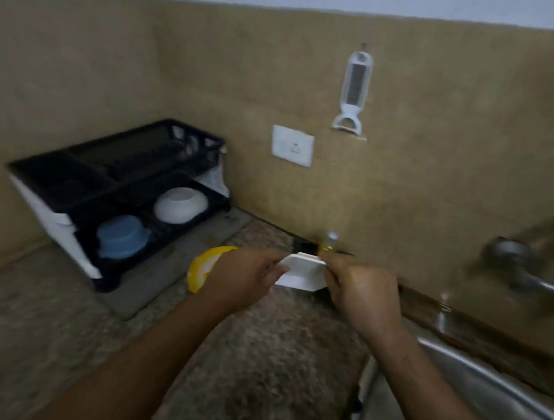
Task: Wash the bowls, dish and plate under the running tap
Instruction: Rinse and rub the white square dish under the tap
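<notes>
Frame is motion-blurred. White dish [300, 274], squarish with clipped corners, sits mid-frame above the speckled counter [256, 358], held between both hands. Long axis runs roughly left-right across the frame; it's tilted, with the far edge raised and the broad face angled toward the camera. Can't tell whether that face is the underside or the inside.

Left hand [243, 277] grips the dish's left edge, fingers curled round it. Right hand [362, 294] grips the right edge, fingers also curled on it. Both forearms come in from the bottom of the frame.

A yellow item [200, 266] shows just left of the left hand, partly hidden behind it; too blurred to identify, and I can't tell if the hand touches it.

Black dish rack [118, 175] at centre left, two tiers. Lower tier holds a white bowl [180, 204], upside down, and in front of it a blue bowl [122, 236], also inverted. Upper tier contents unclear.

Steel sink [487, 389] at lower right, tap [531, 275] at right edge. Small bottle of yellowish liquid [329, 243] stands at the wall just behind the dish. White wall socket [292, 146] and a white hanging tool [354, 92] above it on the tan wall.
</notes>
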Demonstrator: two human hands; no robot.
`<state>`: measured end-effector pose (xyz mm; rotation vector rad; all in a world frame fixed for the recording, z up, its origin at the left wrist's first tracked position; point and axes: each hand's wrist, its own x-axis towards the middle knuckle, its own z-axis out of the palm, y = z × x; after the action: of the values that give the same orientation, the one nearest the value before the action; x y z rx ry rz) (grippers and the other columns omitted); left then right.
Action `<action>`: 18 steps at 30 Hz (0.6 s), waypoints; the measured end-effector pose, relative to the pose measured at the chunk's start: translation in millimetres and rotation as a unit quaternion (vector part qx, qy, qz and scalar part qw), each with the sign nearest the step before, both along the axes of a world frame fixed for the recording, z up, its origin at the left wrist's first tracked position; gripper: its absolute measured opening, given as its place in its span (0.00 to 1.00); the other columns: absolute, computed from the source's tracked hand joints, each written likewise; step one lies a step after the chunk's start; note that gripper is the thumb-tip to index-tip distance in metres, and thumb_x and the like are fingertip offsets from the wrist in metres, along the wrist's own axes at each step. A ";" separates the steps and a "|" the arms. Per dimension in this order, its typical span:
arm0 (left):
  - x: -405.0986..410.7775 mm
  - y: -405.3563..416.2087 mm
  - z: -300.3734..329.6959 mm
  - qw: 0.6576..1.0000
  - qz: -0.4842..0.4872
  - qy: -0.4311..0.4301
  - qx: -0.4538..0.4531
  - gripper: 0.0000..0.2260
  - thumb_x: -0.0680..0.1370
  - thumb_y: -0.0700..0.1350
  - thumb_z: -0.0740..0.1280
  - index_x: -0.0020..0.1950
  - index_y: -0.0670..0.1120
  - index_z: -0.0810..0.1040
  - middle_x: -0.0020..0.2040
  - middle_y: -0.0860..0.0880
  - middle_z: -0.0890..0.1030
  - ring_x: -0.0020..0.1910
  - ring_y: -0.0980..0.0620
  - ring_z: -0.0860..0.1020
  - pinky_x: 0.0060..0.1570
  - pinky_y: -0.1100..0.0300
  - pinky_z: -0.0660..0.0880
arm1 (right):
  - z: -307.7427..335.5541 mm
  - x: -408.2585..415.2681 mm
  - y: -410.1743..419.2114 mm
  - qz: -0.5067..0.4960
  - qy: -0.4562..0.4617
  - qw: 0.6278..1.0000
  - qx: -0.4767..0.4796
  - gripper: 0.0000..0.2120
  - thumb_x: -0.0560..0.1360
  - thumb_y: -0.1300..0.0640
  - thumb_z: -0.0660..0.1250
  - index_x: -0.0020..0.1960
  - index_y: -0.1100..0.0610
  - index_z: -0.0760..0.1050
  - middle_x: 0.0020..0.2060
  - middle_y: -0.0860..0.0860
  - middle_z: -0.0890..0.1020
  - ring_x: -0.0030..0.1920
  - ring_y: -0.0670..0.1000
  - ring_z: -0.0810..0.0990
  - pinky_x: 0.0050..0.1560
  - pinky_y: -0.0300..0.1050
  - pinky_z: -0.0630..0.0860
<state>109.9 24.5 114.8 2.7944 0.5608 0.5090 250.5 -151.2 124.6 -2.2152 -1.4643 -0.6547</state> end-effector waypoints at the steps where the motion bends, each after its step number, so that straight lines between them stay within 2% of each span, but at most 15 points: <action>1: -15.5 26.1 7.3 1.000 0.007 -0.018 -0.020 0.18 0.79 0.62 0.61 0.62 0.55 0.80 0.56 0.54 0.84 0.56 0.52 0.80 0.49 0.58 0.75 | 6.0 -6.1 24.9 0.012 -0.006 1.000 0.023 0.13 0.67 0.53 0.67 0.49 0.51 0.84 0.37 0.50 0.85 0.33 0.54 0.83 0.28 0.41 0.74; 3: -46.7 80.3 27.7 0.998 0.039 -0.047 -0.015 0.26 0.75 0.67 0.58 0.65 0.55 0.78 0.62 0.56 0.81 0.62 0.55 0.77 0.58 0.59 0.73 | 15.0 -16.7 75.5 0.038 0.000 0.998 0.050 0.13 0.70 0.52 0.64 0.49 0.51 0.84 0.37 0.50 0.85 0.32 0.55 0.82 0.27 0.41 0.72; 5: -75.9 139.4 47.2 0.995 0.084 -0.061 -0.001 0.27 0.76 0.66 0.56 0.66 0.52 0.78 0.64 0.52 0.80 0.63 0.52 0.76 0.60 0.59 0.71 | 23.9 -23.8 127.4 0.058 0.019 0.996 0.065 0.14 0.73 0.49 0.61 0.52 0.50 0.83 0.37 0.51 0.85 0.31 0.56 0.82 0.27 0.43 0.74; 7: -101.0 200.4 60.0 0.989 0.136 -0.062 0.024 0.26 0.79 0.64 0.56 0.68 0.50 0.77 0.65 0.51 0.78 0.64 0.50 0.76 0.62 0.56 0.71 | 33.4 -30.1 180.5 0.057 0.020 0.994 0.086 0.11 0.74 0.52 0.68 0.54 0.51 0.83 0.34 0.54 0.85 0.29 0.58 0.82 0.26 0.44 0.75; 9: -119.5 254.5 66.4 0.978 0.198 -0.025 0.051 0.26 0.80 0.63 0.57 0.71 0.50 0.73 0.69 0.49 0.75 0.67 0.48 0.73 0.65 0.50 0.71 | 44.3 -36.5 234.0 0.051 0.020 0.991 0.124 0.12 0.71 0.58 0.74 0.54 0.53 0.84 0.31 0.57 0.84 0.27 0.59 0.81 0.26 0.44 0.75; 11: -130.8 296.5 67.1 0.964 0.256 0.036 0.060 0.30 0.79 0.66 0.56 0.75 0.50 0.67 0.74 0.47 0.70 0.73 0.45 0.67 0.69 0.45 0.67 | 49.6 -34.8 286.0 0.065 0.031 0.984 0.165 0.12 0.71 0.59 0.72 0.54 0.56 0.84 0.33 0.59 0.84 0.28 0.61 0.81 0.28 0.45 0.76; 15: -139.0 345.5 55.7 0.942 0.303 0.143 -0.031 0.40 0.75 0.74 0.50 0.81 0.51 0.53 0.81 0.46 0.54 0.79 0.43 0.52 0.75 0.38 0.53 | 54.6 -25.8 373.5 0.115 0.020 0.971 0.210 0.13 0.76 0.56 0.63 0.53 0.58 0.84 0.40 0.59 0.85 0.37 0.60 0.83 0.37 0.49 0.80; 18: -141.0 360.4 44.1 0.935 0.298 0.177 -0.080 0.45 0.72 0.77 0.48 0.81 0.52 0.45 0.82 0.46 0.46 0.80 0.43 0.45 0.75 0.37 0.45 | 57.6 -24.8 425.6 0.140 0.012 0.964 0.224 0.11 0.77 0.59 0.64 0.50 0.59 0.84 0.39 0.58 0.85 0.37 0.58 0.83 0.39 0.50 0.80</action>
<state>-31.1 385.0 158.8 2.5312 1.4762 0.0426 225.7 274.4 182.2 -1.6334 -1.4143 -0.7702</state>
